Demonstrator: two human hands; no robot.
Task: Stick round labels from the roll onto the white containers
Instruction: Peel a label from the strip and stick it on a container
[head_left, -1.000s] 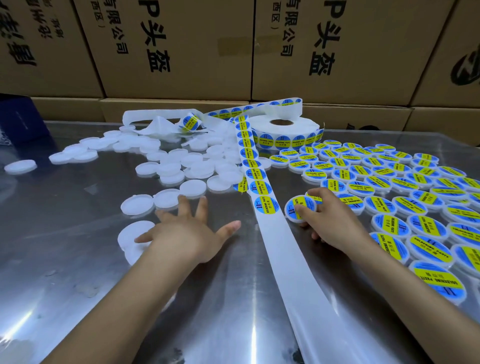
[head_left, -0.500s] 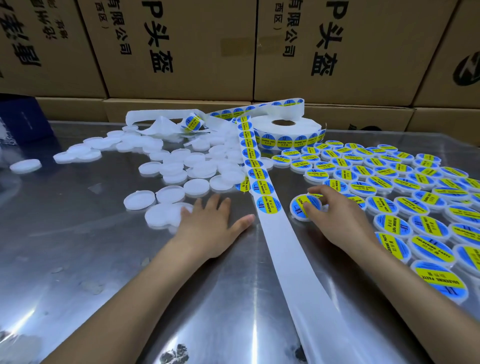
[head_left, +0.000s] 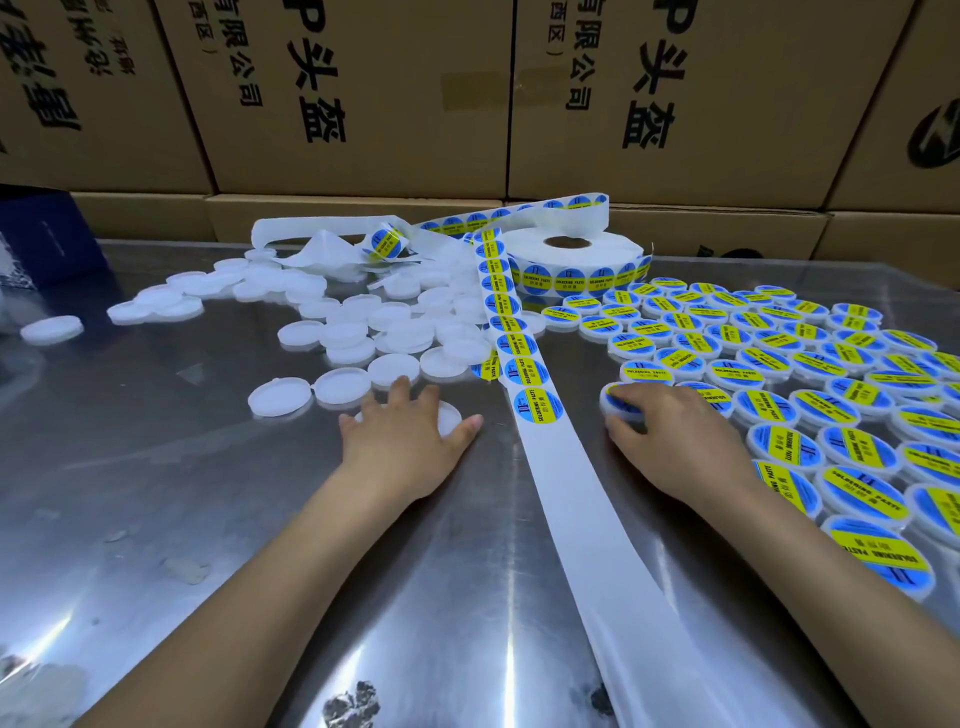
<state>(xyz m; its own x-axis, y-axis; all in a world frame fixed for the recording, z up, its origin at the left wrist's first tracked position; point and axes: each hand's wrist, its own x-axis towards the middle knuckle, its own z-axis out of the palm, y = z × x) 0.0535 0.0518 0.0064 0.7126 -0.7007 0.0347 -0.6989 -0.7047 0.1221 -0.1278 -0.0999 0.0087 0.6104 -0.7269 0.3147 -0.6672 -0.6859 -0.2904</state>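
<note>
My left hand (head_left: 405, 441) lies flat, fingers straight, on a plain white container (head_left: 451, 415) just left of the label strip. My right hand (head_left: 675, 441) grips a labelled container (head_left: 615, 402) at the near-left edge of the labelled group, fingers over its top and thumb at its side. The label roll (head_left: 571, 257) sits at the back centre. Its strip runs toward me between my hands, and the nearest blue and yellow label (head_left: 537, 408) is the last one before the bare white backing (head_left: 571, 499). Several plain white containers (head_left: 395, 327) lie scattered at the back left.
Several labelled containers (head_left: 779, 364) fill the right side of the shiny metal table (head_left: 208, 519). Cardboard boxes (head_left: 363, 104) wall off the back. A dark blue object (head_left: 36, 234) stands at the far left edge. Loose curls of used backing (head_left: 322, 244) lie behind the plain containers.
My left hand has slid forward and right, bringing a plain white container close to the strip. My right hand has carried the labelled container up toward the labelled group.
</note>
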